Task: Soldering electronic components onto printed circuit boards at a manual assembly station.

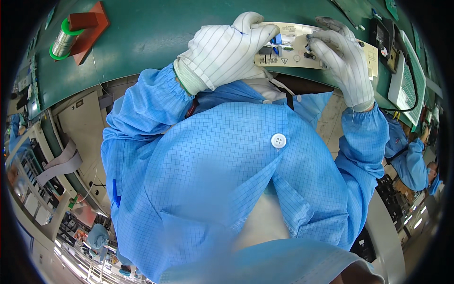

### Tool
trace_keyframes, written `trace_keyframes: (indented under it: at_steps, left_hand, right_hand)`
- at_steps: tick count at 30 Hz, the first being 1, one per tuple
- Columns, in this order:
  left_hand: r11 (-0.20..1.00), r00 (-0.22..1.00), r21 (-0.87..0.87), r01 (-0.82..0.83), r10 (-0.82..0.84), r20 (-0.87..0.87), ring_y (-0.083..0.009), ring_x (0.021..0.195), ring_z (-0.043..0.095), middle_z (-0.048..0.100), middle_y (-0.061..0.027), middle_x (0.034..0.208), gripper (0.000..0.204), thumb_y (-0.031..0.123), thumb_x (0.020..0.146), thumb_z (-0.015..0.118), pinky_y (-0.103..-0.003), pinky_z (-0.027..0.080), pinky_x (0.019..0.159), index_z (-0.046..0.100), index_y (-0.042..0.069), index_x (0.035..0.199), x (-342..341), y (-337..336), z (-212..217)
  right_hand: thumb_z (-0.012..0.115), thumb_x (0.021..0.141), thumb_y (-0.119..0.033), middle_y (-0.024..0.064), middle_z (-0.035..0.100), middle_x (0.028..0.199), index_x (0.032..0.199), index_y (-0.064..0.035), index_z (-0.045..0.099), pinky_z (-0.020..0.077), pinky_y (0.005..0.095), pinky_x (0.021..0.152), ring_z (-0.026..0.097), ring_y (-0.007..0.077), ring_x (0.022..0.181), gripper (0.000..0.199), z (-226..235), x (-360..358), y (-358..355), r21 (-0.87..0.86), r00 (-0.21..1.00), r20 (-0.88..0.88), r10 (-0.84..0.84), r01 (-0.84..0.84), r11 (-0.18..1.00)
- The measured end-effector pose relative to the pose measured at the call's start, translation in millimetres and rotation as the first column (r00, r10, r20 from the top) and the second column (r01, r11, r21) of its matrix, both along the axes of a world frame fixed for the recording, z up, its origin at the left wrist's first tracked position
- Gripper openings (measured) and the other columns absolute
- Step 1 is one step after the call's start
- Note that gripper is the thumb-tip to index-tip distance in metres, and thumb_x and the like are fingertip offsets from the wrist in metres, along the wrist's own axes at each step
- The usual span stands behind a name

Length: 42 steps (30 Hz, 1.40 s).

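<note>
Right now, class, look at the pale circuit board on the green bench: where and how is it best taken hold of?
Probably by its two short ends, one from each side. The circuit board is long, flat and lies along the edge of the green bench, with small parts on top. The left hand and right hand already rest on its ends, so fingers on the bare edges avoid the parts.

The left hand [227, 49] covers the near left end of the pale circuit board [295, 52], and the right hand [343, 61] hides its right part. The board's small components are too tiny to identify. The blue coat [227, 180] blurs toward the lower edge.
</note>
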<state>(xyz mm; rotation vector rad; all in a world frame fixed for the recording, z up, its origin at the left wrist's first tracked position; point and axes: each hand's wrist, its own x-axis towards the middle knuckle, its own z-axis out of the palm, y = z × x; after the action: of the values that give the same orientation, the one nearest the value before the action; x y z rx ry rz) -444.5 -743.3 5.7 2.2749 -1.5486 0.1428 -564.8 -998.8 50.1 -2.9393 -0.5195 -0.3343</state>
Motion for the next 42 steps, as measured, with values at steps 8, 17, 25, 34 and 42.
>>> trace_keyframes:
  at_steps: [8,17,25,34,42]
  left_hand:
    - [0.985,0.997,-0.159,0.068,-0.073,-0.022,-0.0238,0.077,0.074,0.071,-0.0096,0.109,0.067,0.060,0.073,0.080,-0.036,0.060,0.059,0.067,0.013,0.118,6.1,4.4,-1.9]
    - [0.980,0.982,-0.181,0.086,-0.114,-0.152,-0.0286,0.078,0.072,0.070,-0.0127,0.102,0.048,0.040,0.075,0.080,-0.037,0.058,0.066,0.068,0.007,0.108,13.6,7.0,15.5]
    - [0.965,0.985,-0.252,0.078,-0.114,-0.132,-0.0272,0.070,0.071,0.071,-0.0114,0.098,0.050,0.044,0.069,0.083,-0.036,0.056,0.060,0.067,0.007,0.100,15.0,6.8,21.6]
    - [0.954,0.988,-0.291,0.076,-0.112,-0.111,-0.0272,0.069,0.070,0.070,-0.0108,0.094,0.048,0.043,0.069,0.083,-0.036,0.055,0.059,0.067,0.008,0.098,15.4,6.0,17.9]
    - [0.964,0.988,-0.253,0.083,-0.113,-0.108,-0.0267,0.074,0.070,0.070,-0.0096,0.092,0.048,0.045,0.070,0.082,-0.036,0.056,0.062,0.068,0.009,0.098,17.9,6.0,14.6]
  right_hand:
    - [0.073,0.089,-0.036,0.0148,0.069,0.117,0.103,-0.0109,0.076,0.0501,0.0441,0.091,0.064,0.0350,0.107,0.029,8.0,8.9,8.2,0.176,0.991,-0.125,-0.045,0.067,0.982]
    - [0.060,0.097,-0.030,0.0224,0.059,0.136,0.115,-0.0067,0.070,0.0450,0.0446,0.104,0.056,0.0394,0.125,0.032,26.6,15.9,6.2,0.189,0.913,-0.403,-0.064,0.152,0.970]
    - [0.057,0.100,-0.031,0.0228,0.058,0.137,0.119,-0.0047,0.068,0.0461,0.0459,0.104,0.057,0.0405,0.124,0.034,26.7,19.5,0.9,0.223,0.883,-0.469,-0.010,0.130,0.966]
    - [0.056,0.101,-0.033,0.0211,0.058,0.139,0.118,-0.0061,0.069,0.0465,0.0457,0.106,0.056,0.0382,0.128,0.034,21.5,18.8,-3.8,0.157,0.901,-0.432,-0.028,0.106,0.982]
    - [0.058,0.099,-0.029,0.0196,0.058,0.139,0.114,-0.0054,0.069,0.0481,0.0451,0.103,0.058,0.0375,0.125,0.030,18.8,19.3,-5.8,0.087,0.921,-0.389,-0.023,0.061,0.994]
